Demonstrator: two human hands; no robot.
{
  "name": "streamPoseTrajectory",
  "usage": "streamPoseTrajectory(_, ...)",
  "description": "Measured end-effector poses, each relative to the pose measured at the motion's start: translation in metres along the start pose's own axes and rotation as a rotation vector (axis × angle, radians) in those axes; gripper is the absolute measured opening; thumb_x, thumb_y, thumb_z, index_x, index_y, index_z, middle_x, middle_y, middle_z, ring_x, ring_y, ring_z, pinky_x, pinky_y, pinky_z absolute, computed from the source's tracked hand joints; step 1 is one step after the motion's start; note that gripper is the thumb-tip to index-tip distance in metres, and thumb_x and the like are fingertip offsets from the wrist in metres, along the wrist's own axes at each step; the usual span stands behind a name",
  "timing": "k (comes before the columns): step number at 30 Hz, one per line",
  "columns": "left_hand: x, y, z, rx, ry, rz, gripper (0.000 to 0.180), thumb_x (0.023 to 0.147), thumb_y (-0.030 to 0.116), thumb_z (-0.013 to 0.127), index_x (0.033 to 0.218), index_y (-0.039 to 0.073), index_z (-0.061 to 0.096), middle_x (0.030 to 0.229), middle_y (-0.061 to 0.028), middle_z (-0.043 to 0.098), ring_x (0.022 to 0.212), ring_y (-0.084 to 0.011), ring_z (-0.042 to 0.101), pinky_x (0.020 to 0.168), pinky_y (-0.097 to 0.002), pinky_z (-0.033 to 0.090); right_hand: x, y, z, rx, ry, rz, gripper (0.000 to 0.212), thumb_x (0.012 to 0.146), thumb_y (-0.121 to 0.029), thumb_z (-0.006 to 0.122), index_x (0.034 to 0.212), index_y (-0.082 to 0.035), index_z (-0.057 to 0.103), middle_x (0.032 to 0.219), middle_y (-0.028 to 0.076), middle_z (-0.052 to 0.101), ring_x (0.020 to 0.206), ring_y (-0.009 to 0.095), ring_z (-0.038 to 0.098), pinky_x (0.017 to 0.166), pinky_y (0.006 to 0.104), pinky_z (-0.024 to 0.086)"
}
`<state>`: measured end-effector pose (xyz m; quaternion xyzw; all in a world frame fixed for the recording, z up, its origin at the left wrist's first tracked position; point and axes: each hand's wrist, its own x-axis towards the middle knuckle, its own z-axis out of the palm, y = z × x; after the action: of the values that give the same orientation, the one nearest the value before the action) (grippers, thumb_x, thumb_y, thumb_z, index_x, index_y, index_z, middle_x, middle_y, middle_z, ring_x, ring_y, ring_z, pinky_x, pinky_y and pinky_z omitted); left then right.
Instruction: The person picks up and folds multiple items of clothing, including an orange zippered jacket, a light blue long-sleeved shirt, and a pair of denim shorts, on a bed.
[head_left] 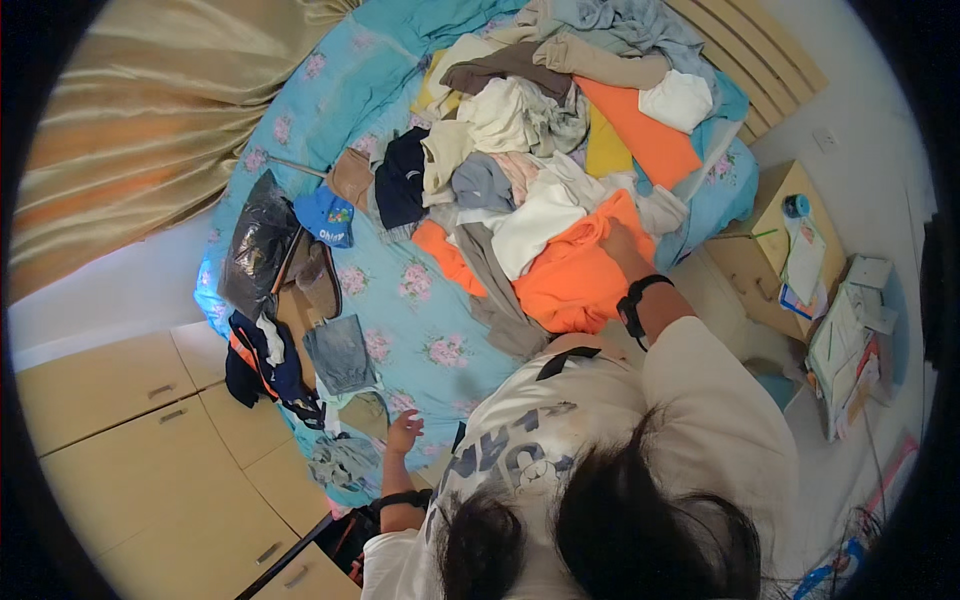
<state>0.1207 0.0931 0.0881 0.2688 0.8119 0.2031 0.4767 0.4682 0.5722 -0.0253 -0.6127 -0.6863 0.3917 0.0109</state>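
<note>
Touching orange garment (pixel 575 282) on bed (pixel 405 335), at near edge of clothes pile (pixel 505 115), with right hand (pixel 620 245); can't tell if clamped. Holding left hand (pixel 404 433) empty and spread, near bed's edge.

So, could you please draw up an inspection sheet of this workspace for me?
Surface: blue floral bedcover, partly bare toward the left.
Job's things: orange garment at the near edge of a mixed clothes pile; folded grey-blue garment apart, to the left.
Clutter: blue cap and dark plastic bag, left of the pile.
Hands: right hand on the orange garment, grip unclear; left hand open, apparently holding nothing.
Cables: thin dark cords, lower right, ends unclear.
Surroundings: gold curtain, pale wooden cabinets left.
</note>
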Motion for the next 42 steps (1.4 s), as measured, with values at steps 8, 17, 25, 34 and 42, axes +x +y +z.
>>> streamPoseTrajectory(8,0.007,0.008,-0.005,-0.077,-0.049,-0.137,0.030,0.076,0.009,0.052,0.103,0.000,0.046,0.071,-0.0108,0.058,0.060,-0.0154,0.057,0.052,-0.0269,0.048,-0.013,-0.030,0.004,-0.217,0.190,-0.481,0.048,0.067,-0.027,0.061,0.107,-0.006,0.046,0.108,0.014,0.046,0.102,0.032,0.042,0.081,0.0392,0.036)
streamPoseTrajectory(17,0.025,-0.011,-0.010,-0.100,-0.094,-0.075,0.030,0.076,0.012,0.054,0.103,0.000,0.047,0.073,-0.0112,0.058,0.059,-0.0162,0.057,0.051,-0.0266,0.047,-0.051,-0.010,0.033,-0.311,0.057,0.270,0.035,0.074,-0.028,0.051,0.101,-0.006,0.045,0.095,0.012,0.053,0.092,0.023,0.047,0.075,0.0436,0.036)
streamPoseTrajectory(25,0.048,-0.026,-0.030,-0.088,-0.092,0.039,0.032,0.076,0.016,0.054,0.104,0.005,0.047,0.072,-0.0086,0.059,0.059,-0.0156,0.058,0.053,-0.0272,0.046,-0.113,0.010,-0.032,0.615,0.132,-0.020,0.017,0.076,-0.019,0.047,0.081,-0.003,0.050,0.070,0.012,0.054,0.067,0.023,0.053,0.059,0.0331,0.041)
streamPoseTrajectory(34,0.109,0.111,-0.069,0.381,0.034,0.393,0.032,0.072,0.021,0.059,0.100,0.009,0.052,0.074,-0.0132,0.058,0.068,-0.0276,0.057,0.060,-0.0342,0.044,-0.157,-0.155,-0.155,-0.075,0.221,-0.551,0.017,0.071,-0.012,0.046,0.081,0.000,0.053,0.077,0.019,0.054,0.073,0.035,0.051,0.064,0.0382,0.040)
streamPoseTrajectory(42,0.049,0.299,-0.050,0.303,-0.081,0.818,0.062,0.069,0.017,0.062,0.122,0.009,0.030,0.103,-0.0134,0.052,0.083,-0.0225,0.055,0.068,-0.0301,0.044,-0.214,-0.256,-0.225,0.875,0.238,-0.808,0.024,0.073,-0.003,0.039,0.093,0.000,0.051,0.084,0.005,0.054,0.077,0.012,0.051,0.071,0.0238,0.041)
